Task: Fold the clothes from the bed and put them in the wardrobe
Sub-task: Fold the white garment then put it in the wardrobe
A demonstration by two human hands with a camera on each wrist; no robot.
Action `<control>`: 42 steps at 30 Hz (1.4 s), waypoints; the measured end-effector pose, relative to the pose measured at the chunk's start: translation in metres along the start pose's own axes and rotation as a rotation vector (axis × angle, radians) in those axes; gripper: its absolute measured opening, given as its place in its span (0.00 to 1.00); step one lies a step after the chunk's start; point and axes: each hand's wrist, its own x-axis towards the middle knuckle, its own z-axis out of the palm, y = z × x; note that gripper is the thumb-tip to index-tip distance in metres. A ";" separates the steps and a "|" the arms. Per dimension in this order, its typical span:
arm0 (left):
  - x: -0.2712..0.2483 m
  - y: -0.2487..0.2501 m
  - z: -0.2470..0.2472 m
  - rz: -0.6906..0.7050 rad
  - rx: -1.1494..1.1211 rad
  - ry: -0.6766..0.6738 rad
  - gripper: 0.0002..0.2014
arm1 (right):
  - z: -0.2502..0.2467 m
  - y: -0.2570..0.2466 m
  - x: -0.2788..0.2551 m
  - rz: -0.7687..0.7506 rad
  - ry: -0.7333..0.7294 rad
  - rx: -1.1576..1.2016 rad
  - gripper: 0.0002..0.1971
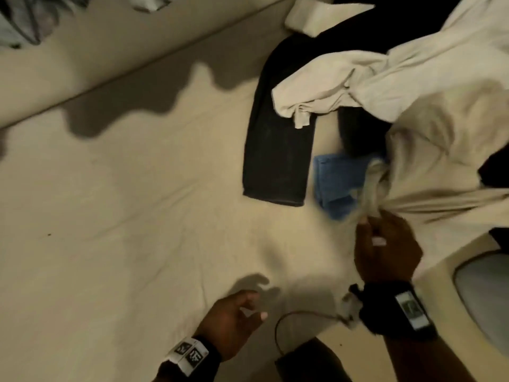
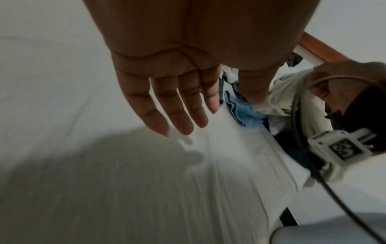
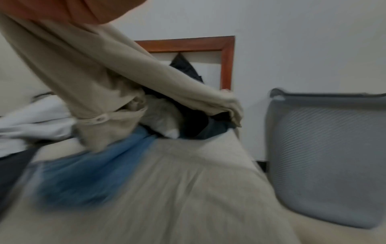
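Left hand [image 1: 234, 317] nearest, hovering over bare sheet of the bed [image 1: 115, 205], fingers [image 2: 183, 118] straight and apart, holding nothing. Right hand [image 1: 385, 249] just beyond, fingers clamped on a bunched edge of the beige garment [image 1: 429, 86], cloth drawn taut from that pinch. Under the bunch, folded blue denim [image 1: 338, 183], touching or nearly touching the lifted cloth. Beside it, black trousers [image 1: 278, 150] laid long and flat, with one corner of the beige garment draped over them. Farther back, more dark clothing and a pale folded piece [image 1: 316, 15]; off the bed's right edge, a grey mesh hamper [image 3: 325, 156].

Likely handling: beige garment soft, light and limp, no stiffness to keep a shape, prone to dragging the denim along when pulled. Best taken at two points along a seam or hem, such as shoulders or waistband, so it hangs square before being spread on the open sheet. Exact garment type not discernible.
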 end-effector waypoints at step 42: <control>-0.268 -0.089 -0.020 0.714 -0.655 0.580 0.30 | -0.166 -0.267 -0.144 -0.462 -0.966 1.304 0.05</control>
